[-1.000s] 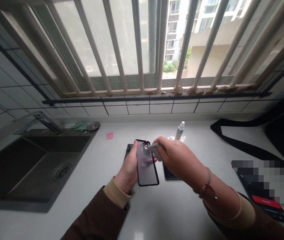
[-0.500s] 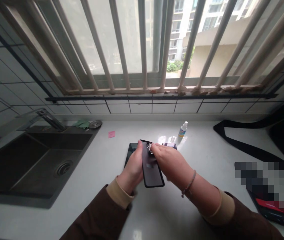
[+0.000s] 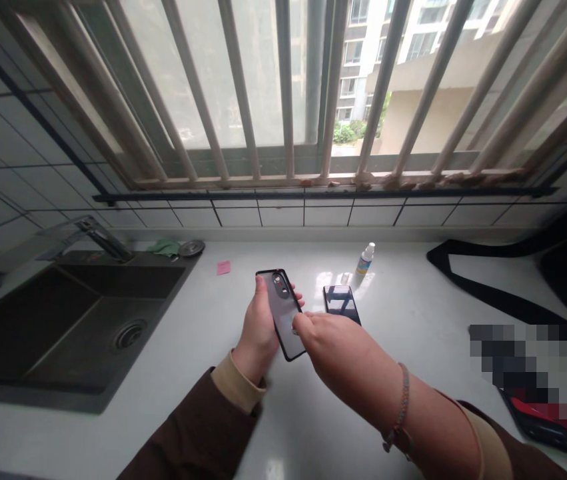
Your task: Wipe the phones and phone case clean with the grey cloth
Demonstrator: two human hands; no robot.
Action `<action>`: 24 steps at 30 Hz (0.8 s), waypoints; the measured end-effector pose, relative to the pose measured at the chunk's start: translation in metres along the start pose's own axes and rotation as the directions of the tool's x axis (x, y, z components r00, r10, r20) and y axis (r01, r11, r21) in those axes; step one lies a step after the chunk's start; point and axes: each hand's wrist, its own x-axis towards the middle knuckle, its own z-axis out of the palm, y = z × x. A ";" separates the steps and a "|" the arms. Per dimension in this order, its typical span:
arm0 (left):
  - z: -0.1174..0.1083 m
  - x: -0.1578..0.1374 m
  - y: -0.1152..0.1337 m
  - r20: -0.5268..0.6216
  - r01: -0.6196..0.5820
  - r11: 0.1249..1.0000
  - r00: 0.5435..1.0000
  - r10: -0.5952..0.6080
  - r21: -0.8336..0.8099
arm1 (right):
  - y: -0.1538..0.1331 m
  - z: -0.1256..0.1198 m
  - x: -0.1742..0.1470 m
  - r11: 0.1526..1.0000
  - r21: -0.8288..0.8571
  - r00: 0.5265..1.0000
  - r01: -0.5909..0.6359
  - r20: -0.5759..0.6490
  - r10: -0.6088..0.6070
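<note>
My left hand (image 3: 258,320) is wrapped round a phone case (image 3: 283,307) with a black rim and a greyish, frosted back. The case is tilted, its camera area at the top; I cannot tell whether a phone sits inside. Left fingertips show past its far right edge. My right hand (image 3: 333,340) is closed in a pinch at the lower right of the case's back, with a small whitish bit at the fingertips, too hidden to name. Just beyond the right hand, a dark-screened phone (image 3: 342,303) lies on the counter, its near end covered by that hand.
On the white counter (image 3: 173,400) stand a small white-capped bottle (image 3: 364,259) and a pink sticky note (image 3: 223,267). The sink (image 3: 98,340) with its faucet (image 3: 106,240) is at left. A black strap (image 3: 493,277) and a partly pixelated dark-red object (image 3: 546,413) lie at right.
The phone case has moved slightly left and up. My right hand has slid from the camera area down the back. A dark flat device seen behind the left hand earlier no longer shows.
</note>
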 end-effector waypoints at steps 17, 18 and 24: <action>0.007 -0.005 -0.001 -0.032 -0.146 0.989 0.989 0.145 -0.032 | 0.001 -0.003 -0.005 0.850 0.525 0.991 -0.042 -0.084 0.101; 0.006 -0.004 0.000 -0.021 -0.129 0.991 0.992 0.128 -0.040 | 0.003 -0.004 -0.004 0.812 0.582 0.991 -0.048 -0.075 0.112; 0.004 -0.005 0.013 0.186 0.222 0.975 0.958 -0.217 -0.008 | 0.022 -0.008 0.003 0.703 0.711 0.884 -0.013 -0.320 0.340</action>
